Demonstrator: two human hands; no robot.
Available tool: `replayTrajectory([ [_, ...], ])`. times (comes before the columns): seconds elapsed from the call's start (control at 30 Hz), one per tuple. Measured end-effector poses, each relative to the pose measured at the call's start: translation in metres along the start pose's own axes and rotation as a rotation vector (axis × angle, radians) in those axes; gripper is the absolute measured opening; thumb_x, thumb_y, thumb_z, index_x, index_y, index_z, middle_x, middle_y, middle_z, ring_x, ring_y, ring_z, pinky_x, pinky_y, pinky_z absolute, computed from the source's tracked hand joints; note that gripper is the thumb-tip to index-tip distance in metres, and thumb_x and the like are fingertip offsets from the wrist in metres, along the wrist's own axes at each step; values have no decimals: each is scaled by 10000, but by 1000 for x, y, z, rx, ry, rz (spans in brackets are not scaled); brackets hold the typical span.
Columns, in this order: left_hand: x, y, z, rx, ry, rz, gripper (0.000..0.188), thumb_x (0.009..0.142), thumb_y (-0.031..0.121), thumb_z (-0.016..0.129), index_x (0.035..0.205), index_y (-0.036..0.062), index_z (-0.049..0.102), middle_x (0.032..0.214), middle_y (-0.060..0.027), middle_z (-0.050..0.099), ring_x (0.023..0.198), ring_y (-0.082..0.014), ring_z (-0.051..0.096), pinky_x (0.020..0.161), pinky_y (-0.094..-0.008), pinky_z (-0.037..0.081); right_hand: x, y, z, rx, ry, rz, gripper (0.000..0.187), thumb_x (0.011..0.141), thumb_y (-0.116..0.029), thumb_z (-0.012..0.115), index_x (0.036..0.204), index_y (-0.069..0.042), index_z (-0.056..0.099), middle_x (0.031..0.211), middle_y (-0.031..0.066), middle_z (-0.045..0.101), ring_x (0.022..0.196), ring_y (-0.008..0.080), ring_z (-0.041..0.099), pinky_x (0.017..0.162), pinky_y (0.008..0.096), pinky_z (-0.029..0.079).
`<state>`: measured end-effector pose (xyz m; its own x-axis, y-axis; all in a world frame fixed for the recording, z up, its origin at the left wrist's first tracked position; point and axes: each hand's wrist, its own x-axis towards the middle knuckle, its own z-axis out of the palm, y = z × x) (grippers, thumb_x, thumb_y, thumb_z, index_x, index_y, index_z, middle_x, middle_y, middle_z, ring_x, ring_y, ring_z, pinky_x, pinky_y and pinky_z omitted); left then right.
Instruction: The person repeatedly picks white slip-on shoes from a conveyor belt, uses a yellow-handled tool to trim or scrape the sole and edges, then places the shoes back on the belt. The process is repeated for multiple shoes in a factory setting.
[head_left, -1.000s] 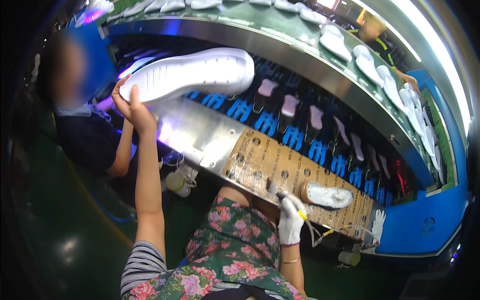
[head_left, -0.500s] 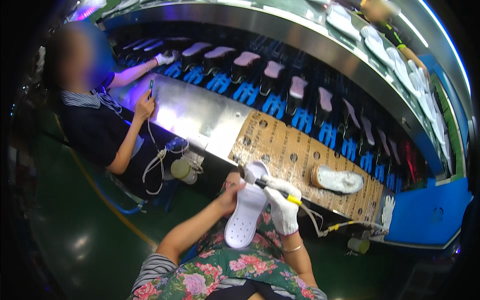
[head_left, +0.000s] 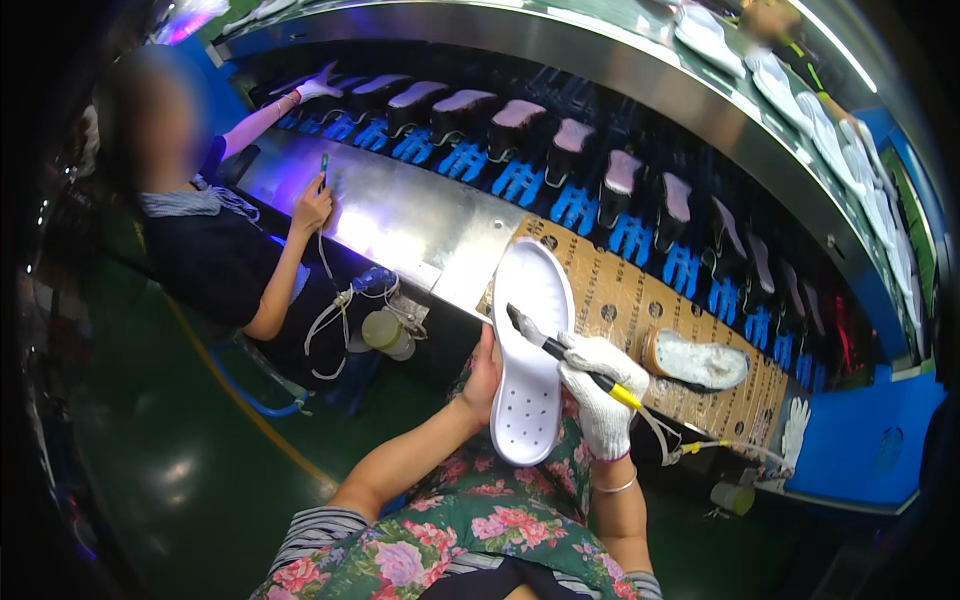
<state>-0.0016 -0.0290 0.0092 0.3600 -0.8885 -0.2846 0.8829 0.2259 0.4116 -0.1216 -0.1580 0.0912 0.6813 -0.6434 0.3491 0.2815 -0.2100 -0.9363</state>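
My bare left hand [head_left: 482, 378] grips the left edge of a white shoe sole [head_left: 528, 395], held upright in front of my apron. The sole has a raised rim and a group of small holes at its near end. My right hand [head_left: 602, 390], in a white knit glove, is closed round a brush [head_left: 548, 345] with a dark handle and a yellow band. A thin pale hose runs from the brush toward the right. The bristles lie against the inner face of the sole near its middle, or just above it; contact is hard to tell.
A cardboard-covered bench [head_left: 625, 290] carries a tan-edged shoe sole [head_left: 702, 360]. Behind it, dark shoe forms [head_left: 520, 115] stand over blue holders. White soles [head_left: 770, 85] line an upper belt. A co-worker [head_left: 215, 240] sits left. A glove [head_left: 795, 430] hangs beside a blue housing [head_left: 865, 440].
The white sole has been raised away from my body and its whole inner face now shows. The brush has moved from its far end toward the middle. The co-worker's gloved hand has spread its fingers.
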Motion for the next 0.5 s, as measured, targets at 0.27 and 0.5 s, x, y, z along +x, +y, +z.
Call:
replayTrajectory([
  [0.27,2,-1,23,3,-94,7,1014,998,873,160,1691,143,286,1625,-109,491,1454,-291,527,1216,-466,435,26,-28,-6,-406,-47,-309,229,750,14,843,970,-41,812,975,144,800,872,282,758,803,367,590],
  [0.5,-2,-21,7,280,-160,-40,1029,985,869,138,1700,138,258,1658,-88,445,1490,-253,478,1246,-434,389,42,-16,-7,-752,-16,-656,354,722,43,804,1055,-77,814,1097,147,799,957,327,757,854,397,583],
])
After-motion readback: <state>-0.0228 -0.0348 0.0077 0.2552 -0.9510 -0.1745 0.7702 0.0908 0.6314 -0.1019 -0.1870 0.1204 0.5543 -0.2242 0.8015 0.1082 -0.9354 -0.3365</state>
